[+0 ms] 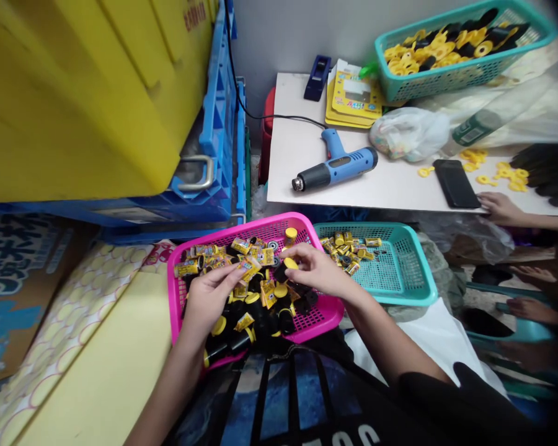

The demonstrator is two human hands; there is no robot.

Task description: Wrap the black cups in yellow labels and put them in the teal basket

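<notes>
A pink basket [292, 218] sits at my lap, full of small black bottles with yellow caps and loose printed yellow labels. My left hand [212, 296] pinches a printed yellow label [250, 267] between thumb and fingers, over the basket. Close to it on the right, my right hand [312, 267] grips a black bottle with a yellow cap [290, 265]. The label and the bottle are held near each other; whether they touch I cannot tell. Below my hands lie more capped bottles [252, 298].
Beside the pink basket, a teal basket [421, 263] holds small labelled bottles. On the table [279, 142] lie a blue heat gun [348, 168], a phone [456, 183] and a plastic bag [411, 133]. Another person's hand [500, 209] rests at right. Blue crates [214, 124] stand left.
</notes>
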